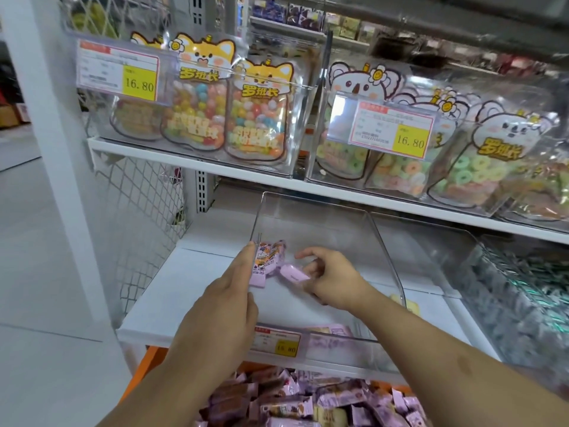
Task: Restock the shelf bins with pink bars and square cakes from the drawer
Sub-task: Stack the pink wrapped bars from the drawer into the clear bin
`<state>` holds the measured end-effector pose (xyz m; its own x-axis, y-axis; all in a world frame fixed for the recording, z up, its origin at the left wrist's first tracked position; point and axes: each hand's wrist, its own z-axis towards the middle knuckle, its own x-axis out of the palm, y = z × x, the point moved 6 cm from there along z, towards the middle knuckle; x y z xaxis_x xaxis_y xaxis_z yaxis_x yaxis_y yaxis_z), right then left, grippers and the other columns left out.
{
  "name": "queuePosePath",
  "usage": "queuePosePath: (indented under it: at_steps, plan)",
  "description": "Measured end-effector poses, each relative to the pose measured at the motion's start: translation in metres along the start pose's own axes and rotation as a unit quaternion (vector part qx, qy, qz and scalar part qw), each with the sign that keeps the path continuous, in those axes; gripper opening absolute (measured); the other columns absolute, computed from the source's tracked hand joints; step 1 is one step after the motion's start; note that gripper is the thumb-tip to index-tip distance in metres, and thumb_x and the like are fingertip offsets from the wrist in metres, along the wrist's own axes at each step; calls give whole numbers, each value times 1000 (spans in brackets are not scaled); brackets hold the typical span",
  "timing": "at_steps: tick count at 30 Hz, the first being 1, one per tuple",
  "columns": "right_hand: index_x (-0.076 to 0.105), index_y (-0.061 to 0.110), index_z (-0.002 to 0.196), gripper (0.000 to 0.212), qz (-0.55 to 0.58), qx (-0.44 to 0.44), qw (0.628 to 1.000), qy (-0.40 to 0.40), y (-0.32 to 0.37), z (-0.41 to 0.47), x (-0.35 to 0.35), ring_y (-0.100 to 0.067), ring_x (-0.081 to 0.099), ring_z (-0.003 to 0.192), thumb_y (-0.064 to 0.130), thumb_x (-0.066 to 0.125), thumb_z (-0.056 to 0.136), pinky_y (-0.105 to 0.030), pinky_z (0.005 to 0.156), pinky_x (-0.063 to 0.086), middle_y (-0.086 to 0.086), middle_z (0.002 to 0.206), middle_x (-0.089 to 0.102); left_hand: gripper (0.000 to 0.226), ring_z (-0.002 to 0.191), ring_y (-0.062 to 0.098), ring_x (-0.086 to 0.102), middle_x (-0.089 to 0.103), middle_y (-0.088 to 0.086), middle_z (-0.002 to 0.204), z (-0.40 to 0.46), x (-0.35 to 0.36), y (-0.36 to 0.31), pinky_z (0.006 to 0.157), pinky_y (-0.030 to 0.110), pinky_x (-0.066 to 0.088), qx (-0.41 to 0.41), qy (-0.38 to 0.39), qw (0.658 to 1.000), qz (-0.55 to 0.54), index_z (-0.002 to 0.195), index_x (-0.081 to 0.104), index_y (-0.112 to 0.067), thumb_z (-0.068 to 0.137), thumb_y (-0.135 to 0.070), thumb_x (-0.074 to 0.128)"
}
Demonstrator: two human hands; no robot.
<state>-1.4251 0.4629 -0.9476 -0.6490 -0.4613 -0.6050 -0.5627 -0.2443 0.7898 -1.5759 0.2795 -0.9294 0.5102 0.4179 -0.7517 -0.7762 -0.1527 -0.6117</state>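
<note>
While both arms reach forward into a clear plastic bin [378,238] on the lower white shelf [160,291], the scene runs like this from left to right. The left hand [228,291] lies along the bin's left wall with its fingers stretched nearly straight, their tips touching a small cluster of pink bars [266,260] at the back of the bin; whether it actually grips one cannot be told. Just to the right, the right hand [329,278] is half open, forefinger extended, its curled lower fingers against a single pink bar [294,272]. A yellow price tag [286,346] hangs on the bin's front. Below, the drawer [308,402] is heaped with pink-wrapped bars. On the upper shelf, bags of coloured candy [197,115] fill clear bins.
</note>
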Motion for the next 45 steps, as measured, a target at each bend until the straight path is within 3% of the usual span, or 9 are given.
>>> queuePosePath:
  at_steps: [2,6,13,19,26,34,41,43,45]
  plan:
    - [64,24,124,44,131,27,991,-2,0,-3,-2,-23,58,58,3,78,88,-31,54,45,-10,81,72,82,83,8,56,55,-11,140,0,0,0,61,25,42,-1,-1,1000,-1,157,-14,-52,105,-26,44]
    - [64,10,129,33,298,70,952,2,-1,-6,1,-32,72,85,4,65,97,-40,76,52,-23,104,78,83,79,6,54,56,-12,140,0,1,1,58,22,37,-7,1,1000,0,157,-15,-51,105,-27,45]
    - [63,-4,127,33,435,94,893,59,7,-12,8,-32,71,89,3,44,101,-36,65,54,-28,118,72,84,72,5,54,59,-11,132,-1,-2,-1,53,20,34,-15,2,1000,-2,156,-19,-53,106,-27,43]
    - [58,1,132,44,365,93,926,14,-2,-3,5,-31,73,85,-16,59,90,-34,70,63,-25,106,76,84,72,5,56,60,-11,133,1,0,4,56,23,41,-14,-4,1000,-9,156,-19,-53,106,-26,43]
    - [66,11,117,42,263,100,955,-95,-17,1,-14,-26,78,84,6,86,80,-32,57,51,-16,99,80,85,73,6,58,55,-11,143,1,3,7,59,26,50,-8,-8,1000,-7,158,-18,-49,105,-25,44]
    - [69,11,87,23,226,81,967,-81,-14,-3,-15,-20,59,72,27,86,85,-33,59,41,-5,77,69,85,65,8,57,59,-13,134,0,0,1,52,21,41,-16,-7,1000,-5,157,-17,-51,105,-24,45]
    - [69,13,112,21,131,136,978,-86,-22,4,-7,-24,62,76,27,74,97,-32,59,47,-8,88,72,85,67,7,54,58,-16,129,-1,-2,-2,51,19,34,-23,0,1000,-4,157,-17,-51,105,-23,44]
    - [54,8,142,51,108,140,981,-76,-27,9,-2,-27,68,84,19,75,97,-36,66,59,-16,107,74,84,70,6,54,54,-16,137,0,-2,-2,52,19,34,-23,3,1000,-5,157,-17,-51,105,-23,43]
    - [47,9,150,67,66,122,988,-70,-27,13,-1,-30,69,102,9,79,91,-43,87,62,-16,129,64,85,71,6,55,52,-15,142,0,0,-2,53,20,36,-19,3,1000,-7,157,-17,-51,105,-23,43]
